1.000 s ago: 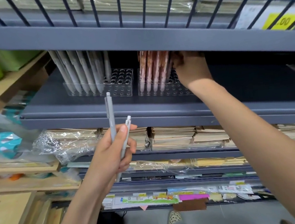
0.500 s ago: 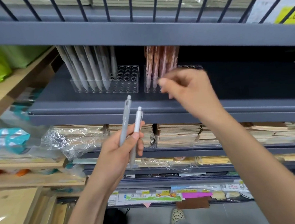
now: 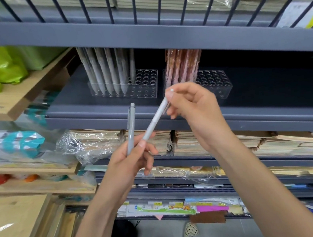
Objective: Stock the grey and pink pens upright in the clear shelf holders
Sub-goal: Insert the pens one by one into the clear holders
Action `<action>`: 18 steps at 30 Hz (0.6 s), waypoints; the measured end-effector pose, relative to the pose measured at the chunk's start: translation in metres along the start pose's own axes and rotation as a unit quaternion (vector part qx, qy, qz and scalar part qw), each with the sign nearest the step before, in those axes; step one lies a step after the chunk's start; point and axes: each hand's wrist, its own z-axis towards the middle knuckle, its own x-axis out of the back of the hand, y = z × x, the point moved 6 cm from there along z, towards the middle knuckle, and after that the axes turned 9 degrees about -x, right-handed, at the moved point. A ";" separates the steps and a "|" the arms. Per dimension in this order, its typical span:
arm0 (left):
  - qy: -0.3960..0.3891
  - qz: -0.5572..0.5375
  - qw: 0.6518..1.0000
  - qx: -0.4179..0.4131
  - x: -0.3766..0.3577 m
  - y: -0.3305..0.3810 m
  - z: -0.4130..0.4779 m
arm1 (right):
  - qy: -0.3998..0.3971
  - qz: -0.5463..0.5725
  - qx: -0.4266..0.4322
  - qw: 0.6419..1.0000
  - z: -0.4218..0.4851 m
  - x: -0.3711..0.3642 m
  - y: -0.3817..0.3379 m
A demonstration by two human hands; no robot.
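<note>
Grey upright pen (image 3: 131, 128) ×1, left hand (image 3: 131, 164) grips | grey tilted pen (image 3: 156, 118) ×1, right hand (image 3: 194, 105) pinches | clear holders (image 3: 147, 89) (image 3: 219, 88) ×2

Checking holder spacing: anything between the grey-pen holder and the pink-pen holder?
Nothing. The head view shows only a narrow strip of bare shelf between the grey-pen holder and the pink-pen holder.

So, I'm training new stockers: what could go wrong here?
The tilted pen, pinched only near its top by the right hand, could slip as the left hand lets go. The upright pen in that hand might drop. The upper shelf hangs low over the clear holder, so inserting could knock standing pens.
</note>
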 end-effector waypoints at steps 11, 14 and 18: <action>0.086 -0.022 0.996 0.008 0.034 0.012 -0.010 | 0.093 -0.049 0.064 0.992 0.020 -0.014 -0.012; 0.075 -0.085 0.994 0.010 0.038 0.016 -0.011 | 0.158 -0.108 0.116 0.975 0.037 -0.017 -0.023; 0.079 -0.074 0.994 0.006 0.044 0.023 -0.011 | 0.160 -0.149 0.133 0.967 0.062 -0.034 -0.019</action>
